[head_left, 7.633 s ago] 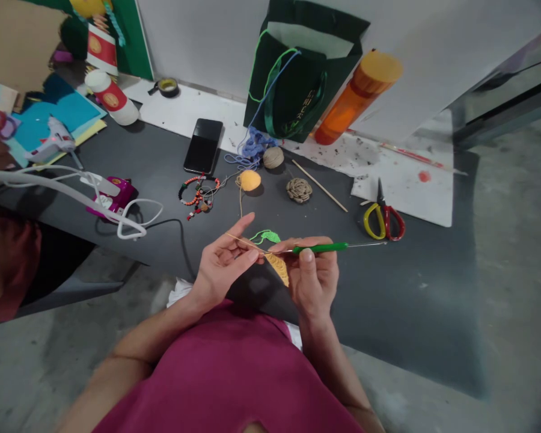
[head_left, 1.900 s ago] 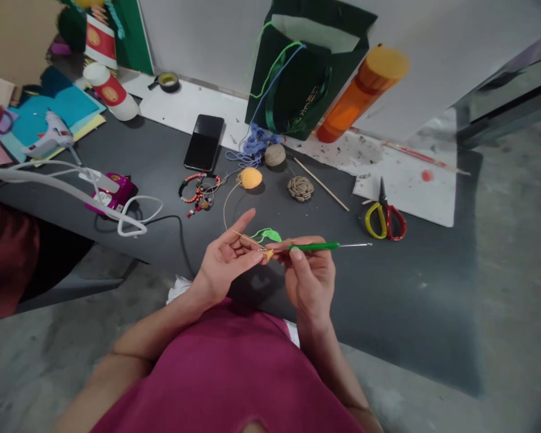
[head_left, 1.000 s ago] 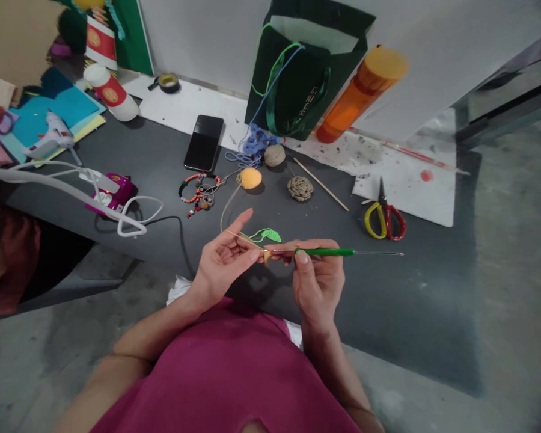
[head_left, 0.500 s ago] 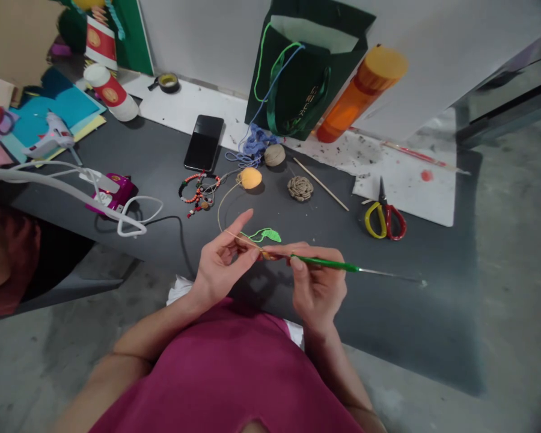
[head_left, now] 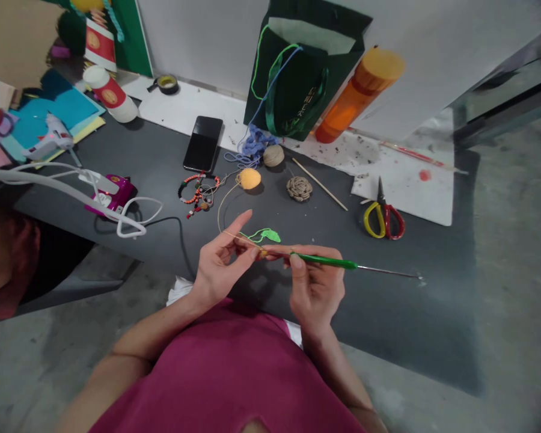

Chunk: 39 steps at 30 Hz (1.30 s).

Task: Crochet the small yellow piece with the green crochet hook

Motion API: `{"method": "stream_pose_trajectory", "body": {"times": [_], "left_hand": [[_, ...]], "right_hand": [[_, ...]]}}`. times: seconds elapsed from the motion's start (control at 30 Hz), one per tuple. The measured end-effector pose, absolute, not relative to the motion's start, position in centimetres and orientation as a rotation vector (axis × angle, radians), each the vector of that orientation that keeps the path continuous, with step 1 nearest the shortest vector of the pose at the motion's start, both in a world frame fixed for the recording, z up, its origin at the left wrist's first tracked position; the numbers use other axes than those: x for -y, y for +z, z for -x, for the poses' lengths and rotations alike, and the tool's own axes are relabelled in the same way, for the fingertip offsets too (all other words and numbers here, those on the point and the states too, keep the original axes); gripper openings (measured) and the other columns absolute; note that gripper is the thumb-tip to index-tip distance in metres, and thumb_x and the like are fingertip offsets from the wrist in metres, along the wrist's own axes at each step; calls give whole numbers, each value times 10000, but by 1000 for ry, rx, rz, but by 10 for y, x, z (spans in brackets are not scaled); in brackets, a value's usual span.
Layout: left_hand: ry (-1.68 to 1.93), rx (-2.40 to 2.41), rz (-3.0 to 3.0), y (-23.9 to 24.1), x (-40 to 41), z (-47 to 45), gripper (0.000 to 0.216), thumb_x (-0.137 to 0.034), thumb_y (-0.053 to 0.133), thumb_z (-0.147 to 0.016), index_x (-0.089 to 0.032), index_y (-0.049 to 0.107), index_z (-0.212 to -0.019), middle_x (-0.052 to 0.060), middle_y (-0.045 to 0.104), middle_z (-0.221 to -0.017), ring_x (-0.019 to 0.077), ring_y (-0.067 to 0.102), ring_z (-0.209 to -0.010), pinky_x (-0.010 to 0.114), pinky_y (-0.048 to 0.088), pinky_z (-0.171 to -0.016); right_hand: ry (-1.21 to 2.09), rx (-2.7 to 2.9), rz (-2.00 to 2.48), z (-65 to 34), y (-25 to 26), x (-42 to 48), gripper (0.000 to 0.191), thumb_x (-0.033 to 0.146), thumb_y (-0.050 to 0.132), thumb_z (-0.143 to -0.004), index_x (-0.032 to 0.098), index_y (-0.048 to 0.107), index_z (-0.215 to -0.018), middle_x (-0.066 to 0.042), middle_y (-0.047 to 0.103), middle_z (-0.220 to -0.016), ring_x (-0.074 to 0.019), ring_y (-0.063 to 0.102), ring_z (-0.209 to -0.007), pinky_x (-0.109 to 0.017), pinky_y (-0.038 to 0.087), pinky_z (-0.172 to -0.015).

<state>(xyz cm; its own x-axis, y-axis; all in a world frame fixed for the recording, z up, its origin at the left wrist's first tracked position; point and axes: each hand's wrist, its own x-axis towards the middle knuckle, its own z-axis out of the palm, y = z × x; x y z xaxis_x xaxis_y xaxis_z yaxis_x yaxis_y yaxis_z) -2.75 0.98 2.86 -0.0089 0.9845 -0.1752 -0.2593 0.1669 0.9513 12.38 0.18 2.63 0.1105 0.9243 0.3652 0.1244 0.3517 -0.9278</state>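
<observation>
My right hand [head_left: 319,281] is closed around a green-handled crochet hook [head_left: 329,261], whose thin metal shaft sticks out to the right. The hook's other tip meets a small piece of yellow crochet work [head_left: 264,254] pinched between thumb and finger of my left hand [head_left: 223,261]. My left index finger is raised, with yellow yarn [head_left: 219,215] running over it from an orange-yellow yarn ball [head_left: 249,178]. Just beyond my fingertips lies a bright green crocheted leaf [head_left: 270,235] with a green tail. Fingers partly hide the stitches.
Behind the hands lie a beaded bracelet [head_left: 200,191], a brown crocheted rose [head_left: 299,188], a beige ball [head_left: 273,156], a wooden stick [head_left: 320,184] and a phone [head_left: 202,144]. Scissors [head_left: 383,216] rest at right. A green paper bag [head_left: 302,78] stands at the back; a purple power socket [head_left: 117,195] sits left.
The hook's free end and my right hand have shifted very slightly left. The left hand keeps its pinch, and the objects on the table stay put.
</observation>
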Motion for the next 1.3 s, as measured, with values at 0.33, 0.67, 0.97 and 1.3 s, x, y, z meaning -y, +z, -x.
{"method": "stream_pose_trajectory", "body": {"times": [0.33, 0.67, 0.97, 1.3], "left_hand": [[1258, -1214, -970, 22, -10, 25, 596, -238, 763, -843, -182, 632, -1421, 22, 776, -819, 152, 665, -762, 285, 539, -800], [1287, -1332, -1285, 19, -11, 24, 480, -160, 739, -820, -247, 730, -1292, 2, 772, -816, 152, 631, -710, 300, 529, -769], [1140, -1154, -909, 22, -15, 26, 684, -265, 789, -813, -150, 589, -1457, 10, 739, -782, 134, 648, -727, 272, 523, -760], [1170, -1160, -834, 22, -15, 25, 654, -245, 802, -799, -159, 625, -1423, 9, 749, -810, 120, 661, -742, 251, 539, -780]], "right_hand": [[668, 1505, 1011, -126, 9, 0, 238, 131, 573, -963, 298, 652, -1114, -24, 823, -1025, -201, 790, -933, -406, 642, -814], [475, 1620, 1003, -121, 3, -3, 301, 95, 588, -942, 306, 637, -1151, -20, 810, -1002, -194, 769, -891, -385, 622, -768], [611, 1464, 1128, -124, 0, 0, 204, 108, 597, -950, 280, 645, -1050, -4, 789, -944, -172, 775, -846, -339, 628, -757], [620, 1435, 1073, -125, 0, 0, 251, 84, 585, -951, 280, 638, -1099, -10, 793, -974, -172, 770, -860, -348, 632, -753]]}}
